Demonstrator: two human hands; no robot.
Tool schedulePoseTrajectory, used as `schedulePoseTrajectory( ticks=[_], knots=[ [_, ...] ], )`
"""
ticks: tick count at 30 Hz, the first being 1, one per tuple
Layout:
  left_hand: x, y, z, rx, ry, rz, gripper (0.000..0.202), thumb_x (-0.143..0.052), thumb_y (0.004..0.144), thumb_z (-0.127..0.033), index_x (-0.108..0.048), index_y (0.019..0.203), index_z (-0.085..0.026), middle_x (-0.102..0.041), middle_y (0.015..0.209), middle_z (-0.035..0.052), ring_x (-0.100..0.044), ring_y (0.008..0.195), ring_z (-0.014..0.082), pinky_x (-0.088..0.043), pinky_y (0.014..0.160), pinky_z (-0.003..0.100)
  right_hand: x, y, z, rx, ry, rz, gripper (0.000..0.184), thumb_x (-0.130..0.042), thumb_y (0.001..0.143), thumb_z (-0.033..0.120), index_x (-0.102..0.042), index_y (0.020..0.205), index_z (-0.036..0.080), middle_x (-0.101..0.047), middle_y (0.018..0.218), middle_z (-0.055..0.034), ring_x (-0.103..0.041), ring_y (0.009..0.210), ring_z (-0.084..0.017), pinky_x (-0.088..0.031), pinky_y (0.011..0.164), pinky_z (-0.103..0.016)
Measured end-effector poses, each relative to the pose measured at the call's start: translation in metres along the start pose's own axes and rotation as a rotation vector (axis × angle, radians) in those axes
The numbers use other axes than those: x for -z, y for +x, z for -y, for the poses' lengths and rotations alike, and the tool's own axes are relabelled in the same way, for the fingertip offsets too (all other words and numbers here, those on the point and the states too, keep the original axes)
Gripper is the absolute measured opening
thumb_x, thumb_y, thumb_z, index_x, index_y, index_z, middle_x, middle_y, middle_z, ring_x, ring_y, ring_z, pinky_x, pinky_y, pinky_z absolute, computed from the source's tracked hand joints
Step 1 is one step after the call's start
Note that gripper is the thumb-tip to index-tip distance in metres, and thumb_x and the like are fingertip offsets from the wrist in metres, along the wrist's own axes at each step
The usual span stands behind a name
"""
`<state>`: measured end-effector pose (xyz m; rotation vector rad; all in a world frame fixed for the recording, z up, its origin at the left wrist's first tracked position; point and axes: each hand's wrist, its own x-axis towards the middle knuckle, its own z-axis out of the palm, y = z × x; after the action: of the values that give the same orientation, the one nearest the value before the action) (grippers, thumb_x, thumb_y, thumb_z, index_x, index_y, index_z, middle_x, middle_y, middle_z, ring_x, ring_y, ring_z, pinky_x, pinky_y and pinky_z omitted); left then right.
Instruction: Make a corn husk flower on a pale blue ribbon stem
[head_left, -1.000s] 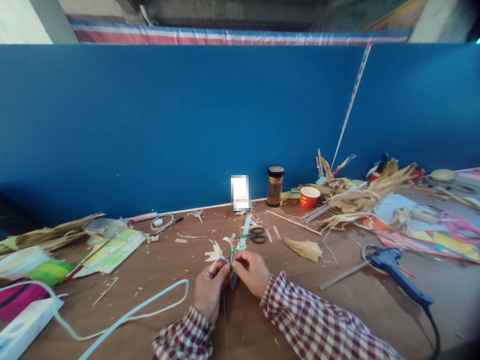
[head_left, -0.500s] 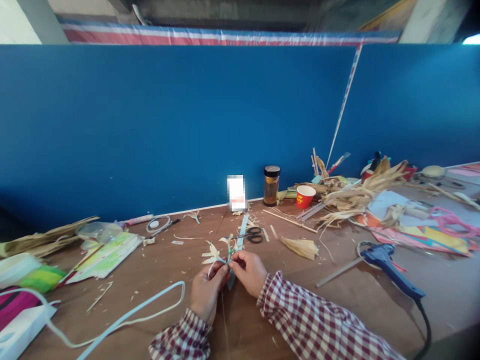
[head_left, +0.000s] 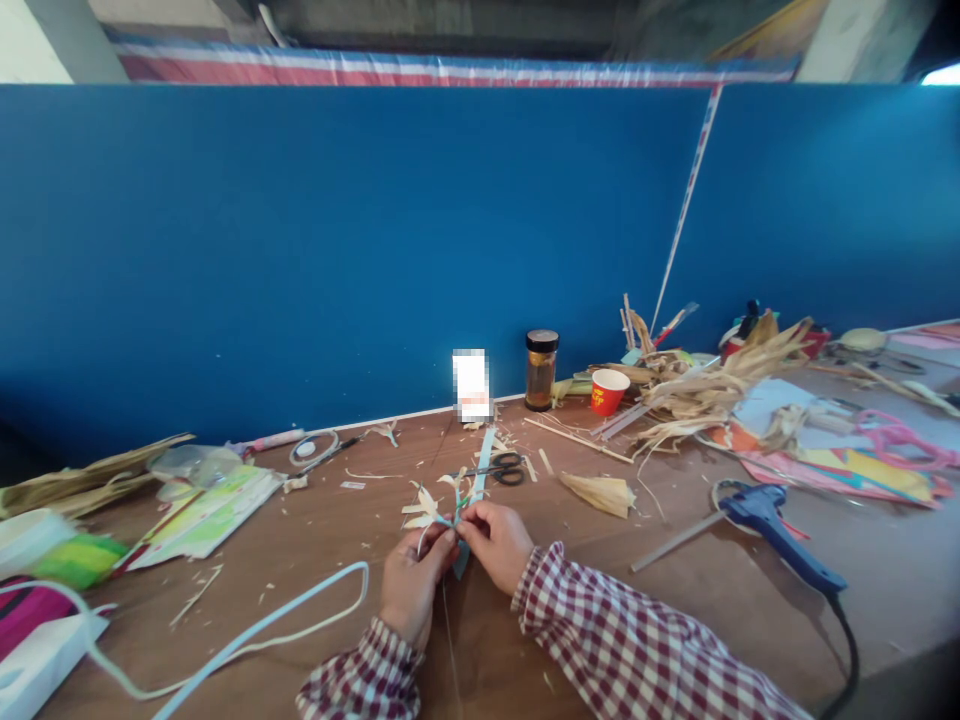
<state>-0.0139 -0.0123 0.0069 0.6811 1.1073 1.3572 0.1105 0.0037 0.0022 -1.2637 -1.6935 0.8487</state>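
Between my two hands is a small corn-husk flower [head_left: 427, 506] with pale, pointed petals and bluish-green stems. My left hand [head_left: 415, 580] pinches it low on the stem with thumb and forefinger. Close against it, my right hand [head_left: 498, 546] has its fingertips pressed together at the same stem joint, by the smaller bloom; the exact contact is partly hidden by the fingers. A pale blue strip [head_left: 483, 466] lies on the table behind and beneath the hands. Black-handled scissors [head_left: 505, 469] rest across that strip, just beyond my right hand.
A blue glue gun [head_left: 780, 535] with its cord lies at right. Farther back are a lidded jar [head_left: 541, 372], a red paper cup [head_left: 609, 393] and a heap of dried husks [head_left: 720, 385]. A white cable [head_left: 300, 632] loops at left, beside a power strip [head_left: 49, 645].
Both hands keep the same pinch on the flower, with hardly any movement. The whole view has shifted very slightly.
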Motion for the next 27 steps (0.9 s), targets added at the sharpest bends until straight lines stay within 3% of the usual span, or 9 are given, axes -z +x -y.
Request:
schedulePoseTrajectory(
  ticks=[27],
  knots=[
    [-0.004, -0.006, -0.008, 0.038, -0.039, 0.012, 0.033, -0.08, 0.046, -0.025, -0.067, 0.073, -0.011, -0.062, 0.065, 0.0006, -0.058, 0.06, 0.0102, -0.051, 0.057, 0.021, 0.005, 0.002, 0.008, 0.003, 0.046, 0.04, 0.009, -0.05, 0.078, 0.015, -0.058, 0.073, 0.016, -0.056, 0.062, 0.0015, -0.049, 0.058, -0.01, -0.038, 0.055, -0.02]
  ],
)
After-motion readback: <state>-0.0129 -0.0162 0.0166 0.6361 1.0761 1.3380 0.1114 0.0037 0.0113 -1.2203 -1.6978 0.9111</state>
